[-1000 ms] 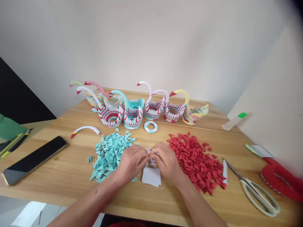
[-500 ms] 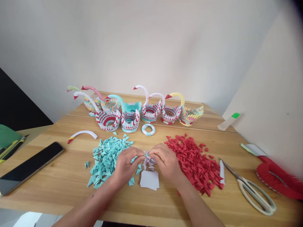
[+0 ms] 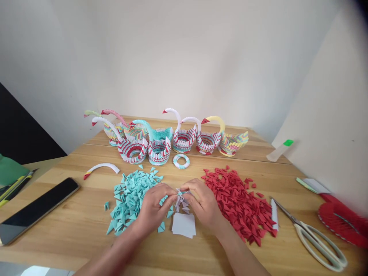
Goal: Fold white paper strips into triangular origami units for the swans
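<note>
My left hand and my right hand meet at the middle of the table, their fingers closed in a pinch. Between the fingertips are small folded teal-and-white paper pieces, partly covered by the fingers. Beneath them lie several white folded paper triangles. A stack of white paper rectangles sits just nearer to me. Beside my left hand spreads a heap of teal folded paper triangles; to the right of my right hand is a heap of red folded paper triangles.
Several folded-paper swans stand at the back, with a teal-and-white paper ring before them. A white paper neck and a phone lie left. Scissors, a red paper piece and a green-capped glue bottle are right.
The whole view has shifted slightly, so the table's things sit a little lower. My hands stay together, with a bit more of the small paper pieces showing between the fingertips.
</note>
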Tool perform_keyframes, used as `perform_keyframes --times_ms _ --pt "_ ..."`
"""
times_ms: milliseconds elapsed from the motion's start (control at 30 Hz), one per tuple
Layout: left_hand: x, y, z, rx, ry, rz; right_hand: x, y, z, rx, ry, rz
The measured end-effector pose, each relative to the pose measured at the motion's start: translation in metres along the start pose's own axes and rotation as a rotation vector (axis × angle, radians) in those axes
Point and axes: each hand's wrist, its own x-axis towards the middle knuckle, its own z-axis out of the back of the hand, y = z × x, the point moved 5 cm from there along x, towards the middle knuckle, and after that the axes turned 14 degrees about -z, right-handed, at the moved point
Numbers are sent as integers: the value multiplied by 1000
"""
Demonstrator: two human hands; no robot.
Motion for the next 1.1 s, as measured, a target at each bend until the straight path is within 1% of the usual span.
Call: perform_keyframes --times_ms 33,100,300,400,533,667,767,867,933,1000,1100 --pt "0 -2 -1 36 16 -48 0 0 -1 -4 15 11" --pt "-1 -5 -5 77 50 -87 -1 2 -2 -25 31 31" --pt "-2 -6 -11 81 68 -85 -3 6 0 -94 30 62" --pt "-2 -4 -10 86 75 -57 -2 6 0 -81 33 61" --pt "-5 1 -9 95 77 -2 -2 5 0 -80 -3 73" --pt "-7 5 -9 91 69 29 -1 3 0 -98 -24 90" --pt "-6 4 -6 76 39 33 -1 2 1 -142 -62 63" --pt "-6 4 2 81 -39 88 -3 4 2 -190 -123 37" --pt "-9 10 6 99 -70 189 -3 4 0 -198 -102 35" --pt "-12 17 6 97 -58 248 -3 3 -3 -200 -80 54" --pt "-17 27 6 115 -55 289 -1 -2 -9 -236 -58 74"
